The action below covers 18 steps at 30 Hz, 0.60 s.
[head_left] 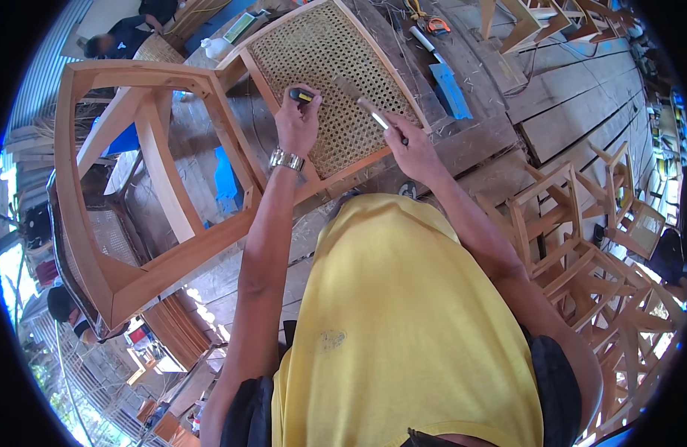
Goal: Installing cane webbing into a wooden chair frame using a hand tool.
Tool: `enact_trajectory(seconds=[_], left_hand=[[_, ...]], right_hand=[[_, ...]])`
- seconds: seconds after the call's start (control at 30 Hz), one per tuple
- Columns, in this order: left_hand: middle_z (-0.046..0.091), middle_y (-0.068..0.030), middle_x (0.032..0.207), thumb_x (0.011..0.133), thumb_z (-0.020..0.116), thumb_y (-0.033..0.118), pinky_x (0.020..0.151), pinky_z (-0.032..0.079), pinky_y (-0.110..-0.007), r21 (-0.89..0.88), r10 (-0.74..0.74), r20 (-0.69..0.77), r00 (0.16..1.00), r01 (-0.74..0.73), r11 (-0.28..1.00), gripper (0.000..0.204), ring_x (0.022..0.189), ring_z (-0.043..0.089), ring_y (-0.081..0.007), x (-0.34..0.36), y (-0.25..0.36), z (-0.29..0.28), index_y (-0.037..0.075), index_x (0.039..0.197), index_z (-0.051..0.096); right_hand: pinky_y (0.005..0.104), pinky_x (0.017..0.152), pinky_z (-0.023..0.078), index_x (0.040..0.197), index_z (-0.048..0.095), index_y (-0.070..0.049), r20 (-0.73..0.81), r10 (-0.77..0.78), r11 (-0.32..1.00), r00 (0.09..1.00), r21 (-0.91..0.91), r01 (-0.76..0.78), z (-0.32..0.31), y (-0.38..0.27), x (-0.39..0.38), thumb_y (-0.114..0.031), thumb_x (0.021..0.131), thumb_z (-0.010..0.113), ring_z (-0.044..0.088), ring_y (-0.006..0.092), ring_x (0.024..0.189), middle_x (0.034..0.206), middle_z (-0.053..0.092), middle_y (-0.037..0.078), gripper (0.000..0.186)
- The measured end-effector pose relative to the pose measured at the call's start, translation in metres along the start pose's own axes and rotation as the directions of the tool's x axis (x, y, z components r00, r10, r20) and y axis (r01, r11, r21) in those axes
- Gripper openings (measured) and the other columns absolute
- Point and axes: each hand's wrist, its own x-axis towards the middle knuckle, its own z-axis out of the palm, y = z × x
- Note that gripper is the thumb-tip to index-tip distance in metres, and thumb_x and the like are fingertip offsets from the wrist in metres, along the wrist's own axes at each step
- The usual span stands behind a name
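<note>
A wooden chair frame (179, 257) lies on its side across the workbench, with a woven cane panel (313, 52) set in its seat frame. Over the left part of the cane, my left hand (297, 125) is closed around a tool with a black and yellow handle (302, 95); its tip is hidden, so I cannot tell a chisel from a screwdriver. My right hand (414, 149), near the panel's right edge, grips a hammer (374, 113). Its shaft slants up to the left, and its blurred head is above the cane, to the right of my left hand.
Blue pieces (449, 91) and an orange tape measure (437, 26) lie on the bench right of the panel. A white bottle (215, 48) stands beyond the frame. Wooden chair frames (574, 253) are stacked at right. Other people (123, 37) are at the far left and left edge.
</note>
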Motion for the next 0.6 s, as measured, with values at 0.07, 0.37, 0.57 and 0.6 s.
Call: enact_trajectory(seconds=[0.07, 0.37, 0.57, 0.6], left_hand=[[0.069, 0.0042, 0.086, 0.094, 0.071, 0.012, 0.059, 0.043, -0.022, -0.046, -0.004, -0.017, 1.0, 0.003, 0.999, 0.012, 0.064, 0.051, -0.0028, -0.006, 0.004, -0.002, 0.01, 0.104, 0.065], [0.073, 0.001, 0.097, 0.095, 0.07, 0.011, 0.067, 0.048, -0.02, -0.179, -0.039, -0.008, 0.999, 0.037, 0.983, 0.017, 0.078, 0.059, -0.0019, -0.023, -0.004, 0.004, 0.01, 0.109, 0.061], [0.066, 0.0041, 0.08, 0.093, 0.071, 0.01, 0.058, 0.044, -0.022, -0.191, 0.015, -0.057, 0.998, -0.025, 0.981, 0.015, 0.063, 0.051, -0.0024, -0.028, 0.0, 0.004, 0.011, 0.104, 0.062], [0.065, 0.0041, 0.079, 0.093, 0.071, 0.01, 0.058, 0.044, -0.022, -0.237, -0.004, -0.057, 0.998, -0.009, 0.972, 0.015, 0.063, 0.05, -0.0026, -0.032, 0.006, 0.002, 0.011, 0.104, 0.062]], right_hand=[[0.0283, 0.075, 0.048, 0.135, 0.059, -0.006, 0.096, 0.04, 0.999, 0.995, -0.037, -0.037, -0.003, 0.001, -0.004, -0.02, 0.102, 0.057, 0.056, 0.0123, 0.08, 0.094, 0.065, 0.005, 0.037], [0.0316, 0.073, 0.049, 0.132, 0.06, -0.007, -0.056, 0.015, 0.998, 0.998, 0.065, -0.012, -0.011, 0.003, -0.023, -0.021, 0.101, 0.055, 0.056, 0.0154, 0.075, 0.087, 0.062, 0.008, 0.035], [0.0259, 0.072, 0.045, 0.132, 0.061, -0.005, 0.06, -0.003, 0.999, 0.998, 0.033, 0.001, -0.014, 0.003, -0.033, -0.017, 0.101, 0.057, 0.051, 0.0091, 0.077, 0.087, 0.058, 0.001, 0.033], [0.026, 0.072, 0.045, 0.132, 0.06, -0.006, 0.017, 0.006, 0.998, 1.0, 0.065, -0.007, -0.016, 0.005, -0.038, -0.017, 0.101, 0.057, 0.051, 0.0092, 0.078, 0.087, 0.058, 0.001, 0.034]])
